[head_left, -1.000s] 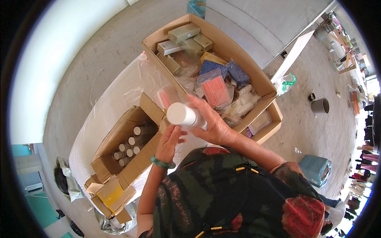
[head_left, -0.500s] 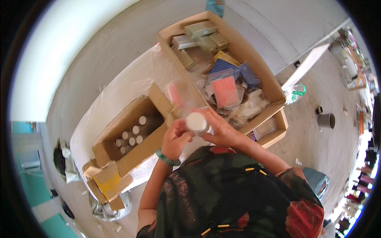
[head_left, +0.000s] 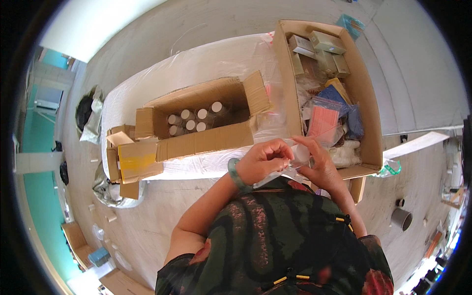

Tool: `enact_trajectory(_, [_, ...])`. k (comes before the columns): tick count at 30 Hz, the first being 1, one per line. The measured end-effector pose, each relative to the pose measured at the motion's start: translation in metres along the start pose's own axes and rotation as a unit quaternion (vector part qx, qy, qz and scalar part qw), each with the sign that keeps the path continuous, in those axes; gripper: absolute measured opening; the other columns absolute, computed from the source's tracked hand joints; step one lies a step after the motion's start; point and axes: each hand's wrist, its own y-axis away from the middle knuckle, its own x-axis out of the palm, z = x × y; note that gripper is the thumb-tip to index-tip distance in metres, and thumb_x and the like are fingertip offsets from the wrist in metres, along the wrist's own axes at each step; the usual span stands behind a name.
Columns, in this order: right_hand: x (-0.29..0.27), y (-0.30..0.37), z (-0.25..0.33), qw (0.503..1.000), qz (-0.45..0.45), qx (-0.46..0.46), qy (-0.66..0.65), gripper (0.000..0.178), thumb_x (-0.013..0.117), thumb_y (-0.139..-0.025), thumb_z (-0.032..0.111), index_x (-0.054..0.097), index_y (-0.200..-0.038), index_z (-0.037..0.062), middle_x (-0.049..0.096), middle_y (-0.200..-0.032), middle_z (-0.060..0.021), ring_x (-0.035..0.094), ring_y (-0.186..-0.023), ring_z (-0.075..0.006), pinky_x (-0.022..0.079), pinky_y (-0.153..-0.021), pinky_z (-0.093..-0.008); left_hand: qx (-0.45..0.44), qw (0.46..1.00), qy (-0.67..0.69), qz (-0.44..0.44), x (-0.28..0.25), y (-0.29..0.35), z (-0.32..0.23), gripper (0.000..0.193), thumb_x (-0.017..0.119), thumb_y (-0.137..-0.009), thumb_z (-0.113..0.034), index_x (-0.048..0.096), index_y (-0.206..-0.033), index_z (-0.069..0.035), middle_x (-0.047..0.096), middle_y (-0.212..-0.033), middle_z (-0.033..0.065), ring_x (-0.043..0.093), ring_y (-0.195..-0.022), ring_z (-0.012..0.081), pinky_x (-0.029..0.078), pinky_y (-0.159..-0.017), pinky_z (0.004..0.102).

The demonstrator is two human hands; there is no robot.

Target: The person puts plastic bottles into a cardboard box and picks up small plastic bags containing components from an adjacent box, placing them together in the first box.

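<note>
Close in front of my body, my right hand (head_left: 322,167) curls its fingers round a bottle with a white cap (head_left: 300,154). My left hand (head_left: 263,160), with a green bangle (head_left: 237,176) on its wrist, has its thumb and fingers pinched beside the cap. Clear plastic film (head_left: 280,174) shows at those fingertips and hangs below the bottle. Ahead to the left, an open cardboard box (head_left: 204,145) contains several upright bottles with white caps (head_left: 202,114). How the film sits round the bottle is partly hidden by my fingers.
A larger carton (head_left: 291,93) at the right holds small boxes (head_left: 328,42), a bag of pink strips (head_left: 322,120) and blue packets (head_left: 355,122). White sheeting covers the table (head_left: 196,61). Bags (head_left: 118,192) lie on the floor at left; a grey pot (head_left: 401,219) stands at right.
My view has turned, so the boxes appear shifted. Both hands stay at the bottle; my left fingers have moved from its side to a pinch on film beside the cap.
</note>
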Motion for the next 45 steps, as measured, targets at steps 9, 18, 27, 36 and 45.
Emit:
enact_trajectory(9, [-0.021, -0.033, 0.061, 0.983, -0.018, -0.137, 0.122, 0.056, 0.081, -0.063, 0.016, 0.056, -0.113, 0.0051, 0.057, -0.104, -0.0137, 0.056, -0.095, -0.0292, 0.045, -0.082, -0.0364, 0.211, 0.932, -0.254, -0.150, 0.015, 0.032, -0.052, 0.076, 0.075, -0.074, -0.024, 0.036, -0.135, -0.001, 0.053, -0.106, 0.0120, 0.051, -0.099, 0.0199, 0.045, -0.080, 0.0319])
enact_trajectory(18, [0.012, -0.077, 0.123, 0.970, -0.115, -0.190, 0.101, 0.060, 0.083, -0.062, 0.026, 0.057, -0.111, 0.0045, 0.056, -0.102, -0.0145, 0.056, -0.092, -0.0282, 0.047, -0.077, -0.0354, 0.311, 0.785, -0.490, -0.215, -0.012, 0.046, -0.069, 0.087, 0.076, -0.070, -0.027, 0.029, -0.138, 0.000, 0.047, -0.124, 0.0196, 0.047, -0.113, 0.0355, 0.042, -0.092, 0.0402])
enact_trajectory(27, [0.046, -0.145, 0.160, 0.960, -0.099, -0.248, 0.088, 0.058, 0.075, -0.069, 0.011, 0.054, -0.122, 0.0076, 0.056, -0.108, -0.0130, 0.056, -0.093, -0.0265, 0.049, -0.077, -0.0326, 0.377, 0.770, -0.446, -0.256, -0.086, 0.060, -0.123, 0.078, 0.081, -0.068, -0.033, 0.044, -0.130, -0.003, 0.053, -0.125, 0.0141, 0.054, -0.113, 0.0224, 0.043, -0.096, 0.0341])
enact_trajectory(36, [0.064, -0.181, 0.139, 0.951, -0.144, -0.232, 0.145, 0.050, 0.070, -0.071, 0.000, 0.056, -0.118, 0.0101, 0.053, -0.115, -0.0112, 0.056, -0.094, -0.0216, 0.050, -0.070, -0.0286, 0.327, 0.859, -0.351, -0.178, -0.156, 0.065, -0.147, 0.060, 0.073, -0.074, 0.001, 0.048, -0.128, -0.004, 0.052, -0.125, 0.0059, 0.054, -0.107, 0.0149, 0.047, -0.091, 0.0301])
enact_trajectory(45, [0.107, -0.187, 0.102, 0.997, -0.055, -0.005, 0.057, 0.066, 0.070, -0.072, 0.003, 0.043, -0.132, 0.0105, 0.053, -0.119, -0.0106, 0.057, -0.095, -0.0215, 0.049, -0.077, -0.0309, 0.248, 0.939, -0.237, -0.018, -0.205, 0.035, -0.092, 0.055, 0.067, -0.079, 0.001, 0.046, -0.130, -0.005, 0.046, -0.129, 0.0064, 0.048, -0.116, 0.0165, 0.045, -0.094, 0.0309])
